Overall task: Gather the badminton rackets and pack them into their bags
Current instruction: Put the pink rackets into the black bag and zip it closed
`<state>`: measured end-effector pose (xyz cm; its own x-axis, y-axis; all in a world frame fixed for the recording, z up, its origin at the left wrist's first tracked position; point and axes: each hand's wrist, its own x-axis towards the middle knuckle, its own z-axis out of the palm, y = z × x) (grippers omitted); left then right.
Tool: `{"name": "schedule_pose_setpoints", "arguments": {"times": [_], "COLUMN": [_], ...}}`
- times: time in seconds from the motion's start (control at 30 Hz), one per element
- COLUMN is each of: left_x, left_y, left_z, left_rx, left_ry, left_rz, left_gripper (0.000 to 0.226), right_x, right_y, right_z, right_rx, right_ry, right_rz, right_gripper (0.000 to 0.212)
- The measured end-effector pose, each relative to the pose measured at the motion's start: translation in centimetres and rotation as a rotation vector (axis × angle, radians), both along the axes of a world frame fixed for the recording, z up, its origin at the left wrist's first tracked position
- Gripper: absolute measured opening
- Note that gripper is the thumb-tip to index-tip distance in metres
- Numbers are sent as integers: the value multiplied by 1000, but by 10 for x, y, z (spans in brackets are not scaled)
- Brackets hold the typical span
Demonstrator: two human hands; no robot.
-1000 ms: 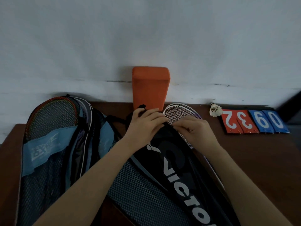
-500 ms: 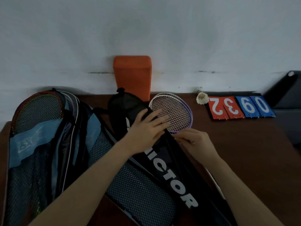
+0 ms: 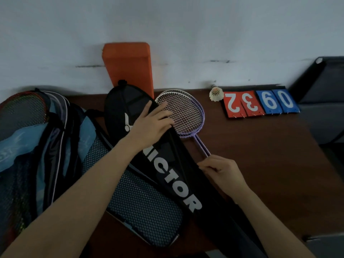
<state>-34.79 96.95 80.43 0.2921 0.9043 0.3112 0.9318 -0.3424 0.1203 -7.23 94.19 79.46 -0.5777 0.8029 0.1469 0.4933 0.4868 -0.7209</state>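
Black zip-up Victor racket cover now pulled open – L hand presses flap flat-fingered, R hand pinches purple-framed rackets' shafts, heads newly exposed – ready for insertion.

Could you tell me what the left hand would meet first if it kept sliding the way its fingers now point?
Probably the racket strings: the left hand rests on the black cover, fingers pointing right and away, tips already at the racket head. Beyond lies bare table.
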Motion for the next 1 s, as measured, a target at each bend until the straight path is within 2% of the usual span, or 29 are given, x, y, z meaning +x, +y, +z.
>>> {"name": "schedule_pose_setpoints", "arguments": {"times": [0.1,0.2,0.4,0.57,0.67,0.83,1.0], "left_x": [36,58,39,8,0,53,87], "left_y": [-26,-56,-60,-53,-53,-110,-152], "left_z": [-14,-28,-26,-26,-21,-32,-57], "left_rx": [-36,-33,-1,-5,-65,-175,-177], "left_ry": [51,11,-59,-71,6,-44,-74], "left_rz": [-127,-147,-197,-198,-209,-295,-293], "left_gripper": [35,31,28,22,34,45,31], "right_x": [-5,-9,-22,7,22,16,17], "right_y": [-1,-9,-36,-71,-103,-121,-131], "right_z": [6,9,16,14,5,-4,-4], "right_rx": [15,34,25,-26,-59,-64,-62], "right_ry": [17,47,114,21,-3,51,-30], "right_rz": [-8,-17,-53,-77,-149,-240,-163], "right_gripper": [19,18,19,18,20,17,14]}}
